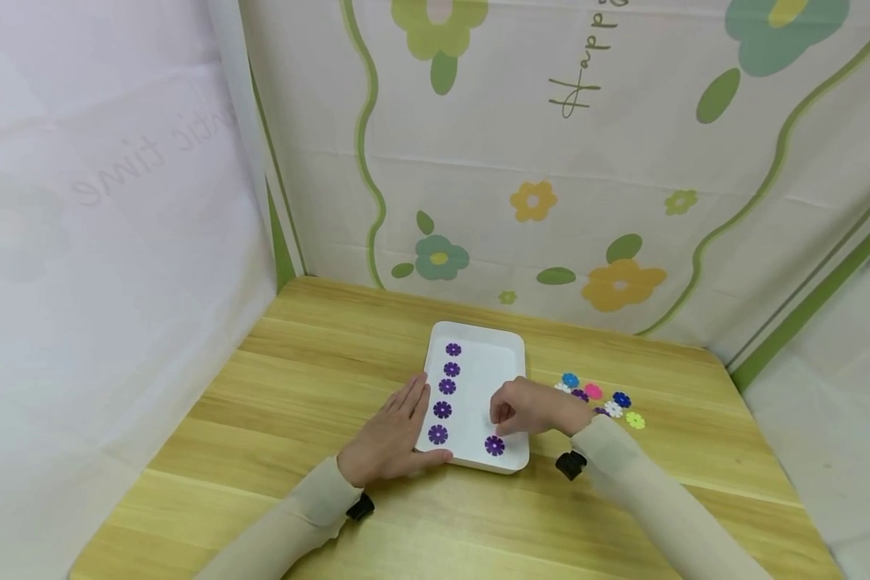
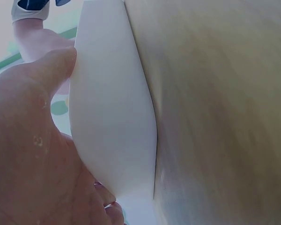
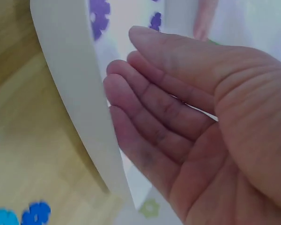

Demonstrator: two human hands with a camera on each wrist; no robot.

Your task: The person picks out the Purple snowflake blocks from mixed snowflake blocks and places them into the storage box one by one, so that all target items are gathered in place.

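Head view: tray [image 1: 482, 362] lies on worktop [image 1: 333, 362], long axis running away from the person. Purple column [image 1: 447, 387] of five flowers along its left side; lone purple flower [image 1: 495, 445] in the near right corner, close to two walls. Right hand [image 1: 529, 405] is the nearer; from where I stand, the lone flower lies just on the person's side of its fingertips, contact uncertain. Bare tray floor shows between it and the column, also farther up the tray. Loose flowers [image 1: 593, 391] outside the right wall. Left hand [image 1: 390, 435]: straight fingers on left rim.

Left wrist view: thumb rests at tray's edge; grip spread, not clenched.

Right wrist view: grip loosely curled, thumb apart from fingers, nothing seen in it. Wall partly hides the lone flower.
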